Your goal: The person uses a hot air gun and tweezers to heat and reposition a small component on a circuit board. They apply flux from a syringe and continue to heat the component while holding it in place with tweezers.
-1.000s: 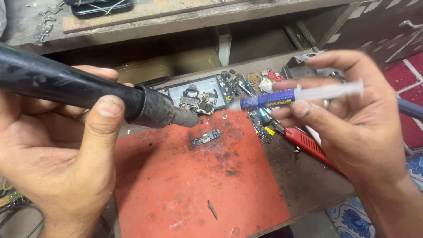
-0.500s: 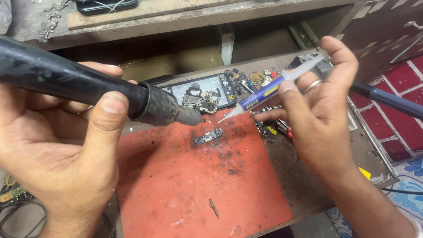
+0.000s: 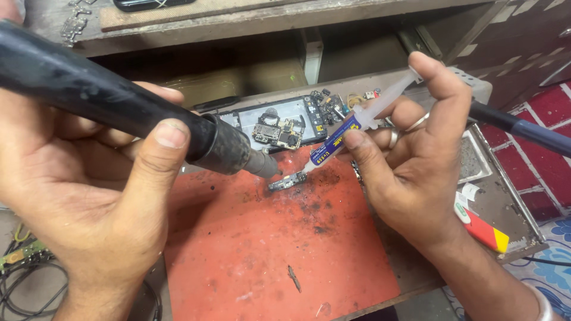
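My left hand (image 3: 101,196) grips a thick black hot-air tool (image 3: 119,113). Its metal nozzle (image 3: 262,163) points down and to the right, just above a small dark circuit piece (image 3: 287,182) lying on a red work mat (image 3: 267,244). My right hand (image 3: 410,154) holds a clear syringe with a blue label (image 3: 351,134), thumb and fingers around the barrel, index finger on the plunger end. The syringe's tip comes close to the small circuit piece from the right.
An opened phone frame with a circuit board (image 3: 279,128) lies behind the mat, with small loose parts (image 3: 330,104) next to it. A metal tray (image 3: 476,157), a red and yellow tool (image 3: 485,229), a dark blue cable (image 3: 523,131) and wires (image 3: 24,279) surround the mat.
My right hand has swung the syringe down and leftward, from level to slanted, so its tip now reaches the small circuit piece. The hot-air tool has stayed nearly in place.
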